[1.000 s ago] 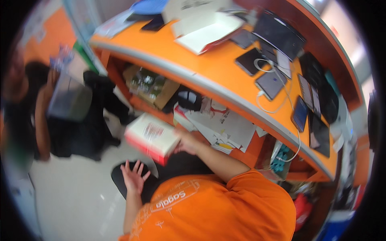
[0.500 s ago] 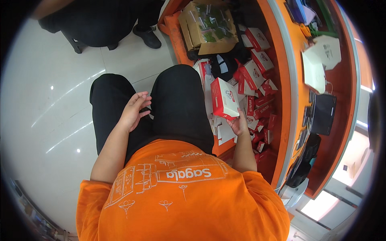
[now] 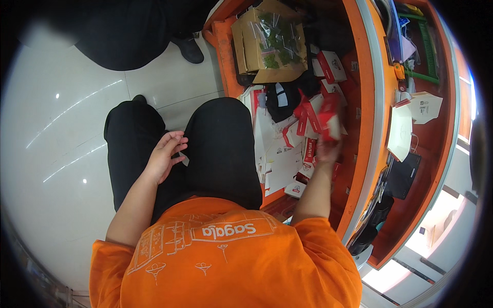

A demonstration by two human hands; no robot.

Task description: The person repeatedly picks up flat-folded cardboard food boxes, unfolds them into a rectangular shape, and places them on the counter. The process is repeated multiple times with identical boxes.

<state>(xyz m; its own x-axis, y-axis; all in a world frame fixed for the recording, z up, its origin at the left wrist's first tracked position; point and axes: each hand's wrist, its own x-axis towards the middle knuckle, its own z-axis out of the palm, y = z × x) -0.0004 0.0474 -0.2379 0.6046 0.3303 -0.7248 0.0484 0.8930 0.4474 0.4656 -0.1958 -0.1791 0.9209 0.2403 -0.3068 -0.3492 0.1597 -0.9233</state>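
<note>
A red-and-white folded food box [image 3: 329, 118] is at the right, among the pile in the orange cabinet. My right hand [image 3: 327, 150] grips its near end; both are smeared by motion. Over my lap hovers my left hand [image 3: 167, 153], palm turned inward, fingers slightly bent and apart, with nothing visible in it. Next to its thumb a small pale patch [image 3: 185, 160] shows between my thighs; I cannot tell what it is. More red-and-white boxes [image 3: 332, 66] lie jumbled around the held one. Flat white carton sheets [image 3: 280, 161] are spread between my leg and the pile.
A cardboard carton [image 3: 246, 49] with plastic bags of green leaves stands at the cabinet's far end, beside a black bag [image 3: 281, 100]. On the orange counter [image 3: 377, 118] sit an open white box [image 3: 400, 131] and a dark tablet [image 3: 404, 174]. Another person's dark-clothed leg and shoe [image 3: 187, 49] are far left.
My right hand has carried the box rightward, away from my knee and into the pile. My left hand stays over my lap. The view has shifted slightly.
</note>
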